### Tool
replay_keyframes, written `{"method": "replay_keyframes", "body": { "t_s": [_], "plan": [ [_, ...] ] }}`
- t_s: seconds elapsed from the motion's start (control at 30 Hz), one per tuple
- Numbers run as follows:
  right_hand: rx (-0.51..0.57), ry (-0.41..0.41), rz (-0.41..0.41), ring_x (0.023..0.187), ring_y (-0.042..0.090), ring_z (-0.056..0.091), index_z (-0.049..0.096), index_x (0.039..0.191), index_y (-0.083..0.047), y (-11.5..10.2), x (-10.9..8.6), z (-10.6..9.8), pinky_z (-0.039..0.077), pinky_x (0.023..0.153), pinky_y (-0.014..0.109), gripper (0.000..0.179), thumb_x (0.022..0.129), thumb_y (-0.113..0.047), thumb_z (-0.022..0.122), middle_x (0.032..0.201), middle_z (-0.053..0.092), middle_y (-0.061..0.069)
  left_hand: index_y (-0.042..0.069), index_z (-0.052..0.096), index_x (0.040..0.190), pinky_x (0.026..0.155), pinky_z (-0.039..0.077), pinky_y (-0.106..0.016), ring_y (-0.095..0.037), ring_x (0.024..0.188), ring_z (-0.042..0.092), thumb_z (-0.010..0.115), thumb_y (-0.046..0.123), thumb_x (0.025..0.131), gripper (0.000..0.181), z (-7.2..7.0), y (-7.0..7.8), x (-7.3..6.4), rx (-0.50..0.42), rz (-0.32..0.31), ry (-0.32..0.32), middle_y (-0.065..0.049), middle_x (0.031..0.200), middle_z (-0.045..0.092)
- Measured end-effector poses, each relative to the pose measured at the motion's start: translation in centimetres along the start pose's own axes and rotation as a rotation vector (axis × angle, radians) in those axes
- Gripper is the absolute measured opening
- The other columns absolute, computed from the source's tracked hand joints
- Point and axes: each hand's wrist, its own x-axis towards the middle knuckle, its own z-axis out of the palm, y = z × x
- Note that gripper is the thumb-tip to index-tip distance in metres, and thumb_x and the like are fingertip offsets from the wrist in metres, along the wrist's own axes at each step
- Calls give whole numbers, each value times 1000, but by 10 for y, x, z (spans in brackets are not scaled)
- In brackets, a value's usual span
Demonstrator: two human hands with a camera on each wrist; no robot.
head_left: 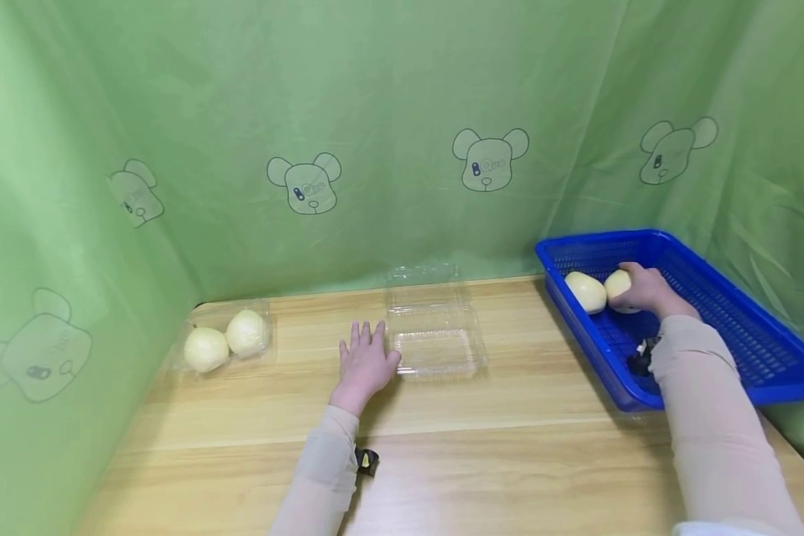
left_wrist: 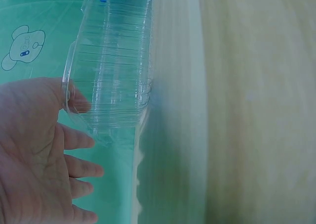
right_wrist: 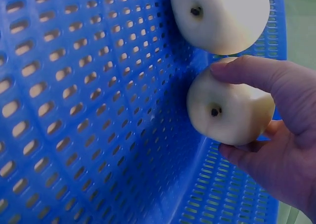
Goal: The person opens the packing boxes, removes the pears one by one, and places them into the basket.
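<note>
Inside the blue basket [head_left: 616, 372], my right hand [head_left: 653, 292] grips a pale yellow pear [right_wrist: 229, 105], thumb on one side and fingers on the other. A second pear [head_left: 586, 292] lies right beside it in the basket. My left hand [head_left: 365, 366] is spread at the left edge of a clear plastic clamshell box [head_left: 435, 339], which stands with its lid raised and holds nothing. In the left wrist view the thumb overlaps the box's side, and the other fingers [left_wrist: 84, 165] extend free of it; whether the thumb presses the box I cannot tell.
At the left of the wooden table [head_left: 482, 461] stands another clear box [head_left: 268, 327] with two pears [head_left: 206, 349] in it. A green curtain [head_left: 388, 89] hangs behind the table and along both sides. Small black devices sit at both wrists.
</note>
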Motion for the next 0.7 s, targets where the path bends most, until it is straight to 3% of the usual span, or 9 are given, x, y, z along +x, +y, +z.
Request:
{"method": "replay_keyframes", "body": {
  "t_s": [0.37,0.7],
  "plan": [
    [25,-55,36,117,65,33,20,141,20,0,-4,-10,33,99,71,90,79,-19,72,128,35,49,11,28,154,121,8,-63,-38,152,8,46,40,95,68,0,0,0,-5,2,1,-21,160,22],
    [57,-26,64,117,65,34,22,141,17,2,-5,-13,33,99,71,89,80,-22,73,130,33,49,12,28,154,121,8,-62,-38,152,7,47,39,95,68,-1,1,0,-7,-3,0,-21,161,22]
  ]
}}
